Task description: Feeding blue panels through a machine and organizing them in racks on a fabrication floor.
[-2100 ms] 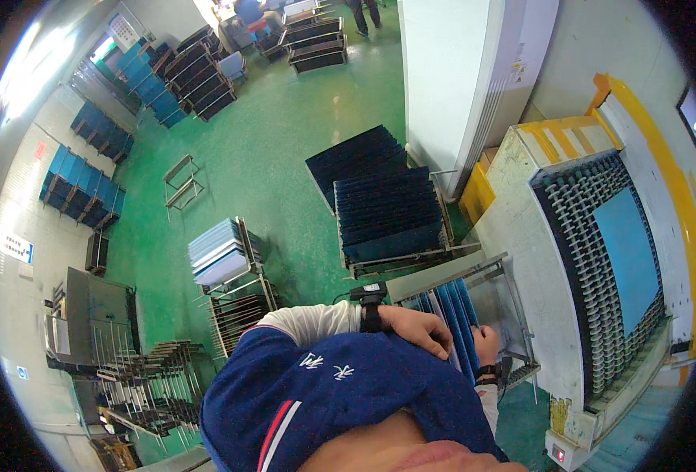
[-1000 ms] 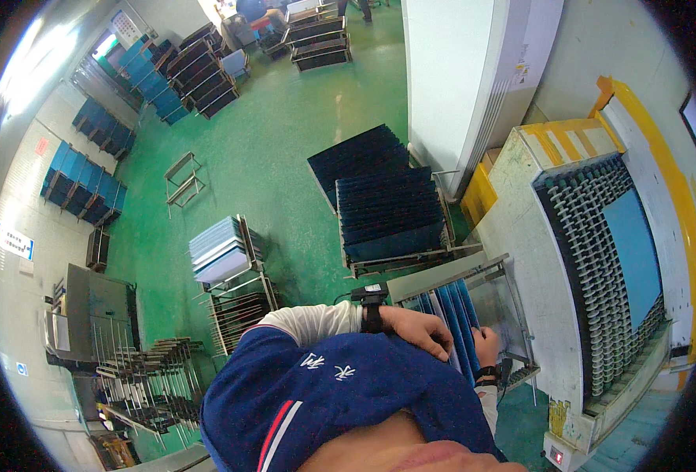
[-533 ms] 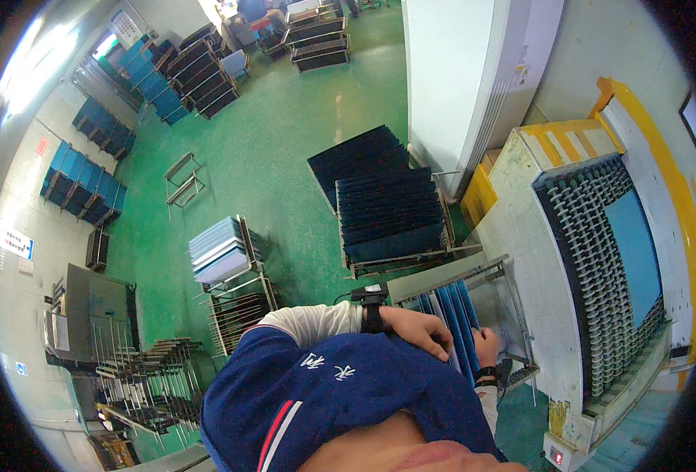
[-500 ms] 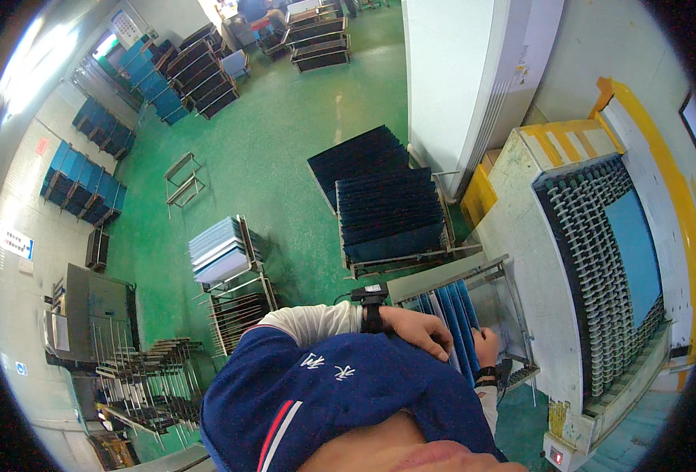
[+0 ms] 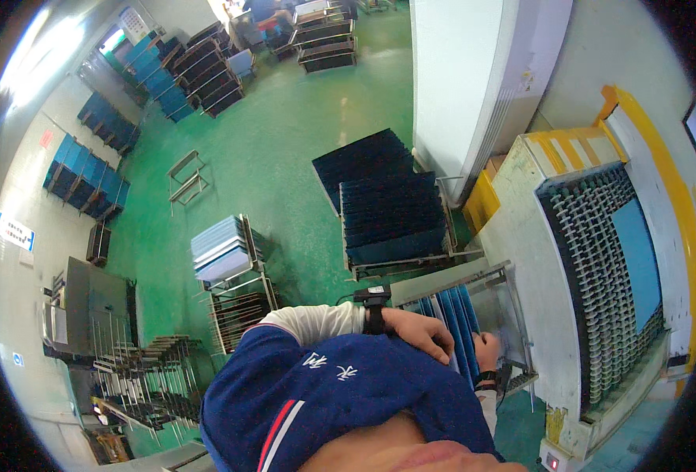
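Note:
Several thin, flat blue panels [image 5: 463, 315] stand on edge in a metal rack [image 5: 523, 311] close in front of me, at the lower right. My left hand [image 5: 423, 333] reaches across from the left, its fingers curled down at the near-left edges of these panels; what lies under the fingertips is hidden. At the right side of the row, my right hand [image 5: 487, 352] has its fingers closed at the edge of the rightmost blue panel. Black bands circle both wrists, and a small black device [image 5: 372, 296] sits on the left one.
Right of the rack stands a roller machine [image 5: 592, 291] with a blue sheet [image 5: 637, 263] lying on its rollers. Dark panels fill another rack [image 5: 395, 220] ahead. A rack of pale panels [image 5: 224, 250] and a small metal stand [image 5: 187, 179] are to the left. A white column [image 5: 454, 86] rises beyond.
The whole view has shifted slightly. Both hands stay at the panels in nearly the same pose.

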Demonstrator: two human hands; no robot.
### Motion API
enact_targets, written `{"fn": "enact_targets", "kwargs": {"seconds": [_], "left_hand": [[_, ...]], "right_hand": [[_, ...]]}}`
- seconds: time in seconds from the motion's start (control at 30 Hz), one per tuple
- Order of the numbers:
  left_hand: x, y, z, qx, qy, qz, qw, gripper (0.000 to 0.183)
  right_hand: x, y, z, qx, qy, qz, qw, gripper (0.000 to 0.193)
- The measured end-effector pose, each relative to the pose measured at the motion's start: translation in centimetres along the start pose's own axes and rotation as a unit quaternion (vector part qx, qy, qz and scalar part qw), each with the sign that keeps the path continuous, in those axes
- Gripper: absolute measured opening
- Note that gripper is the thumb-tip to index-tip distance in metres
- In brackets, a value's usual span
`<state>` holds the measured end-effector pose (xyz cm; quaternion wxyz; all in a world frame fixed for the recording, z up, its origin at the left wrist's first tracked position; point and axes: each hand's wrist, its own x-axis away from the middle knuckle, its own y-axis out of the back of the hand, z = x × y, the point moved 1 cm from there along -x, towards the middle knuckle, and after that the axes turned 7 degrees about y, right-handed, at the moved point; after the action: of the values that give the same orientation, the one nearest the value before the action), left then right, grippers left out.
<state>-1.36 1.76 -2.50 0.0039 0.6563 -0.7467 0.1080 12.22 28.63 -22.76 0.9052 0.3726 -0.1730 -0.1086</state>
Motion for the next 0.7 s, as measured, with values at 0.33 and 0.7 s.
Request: {"fn": "enact_targets", "kwargs": {"seconds": [0.33, 0.7], "left_hand": [[0.1, 0.0, 0.1, 0.006, 0.013, -0.001, 1.000, 0.032], [-0.2, 0.2, 0.9, 0.004, 0.014, 0.004, 1.000, 0.031]], "right_hand": [[0.4, 0.3, 1.3, -0.014, 0.033, -0.041, 0.999, 0.032], [0.2, 0.4, 1.4, -0.021, 0.026, -0.021, 0.999, 0.032]]}}
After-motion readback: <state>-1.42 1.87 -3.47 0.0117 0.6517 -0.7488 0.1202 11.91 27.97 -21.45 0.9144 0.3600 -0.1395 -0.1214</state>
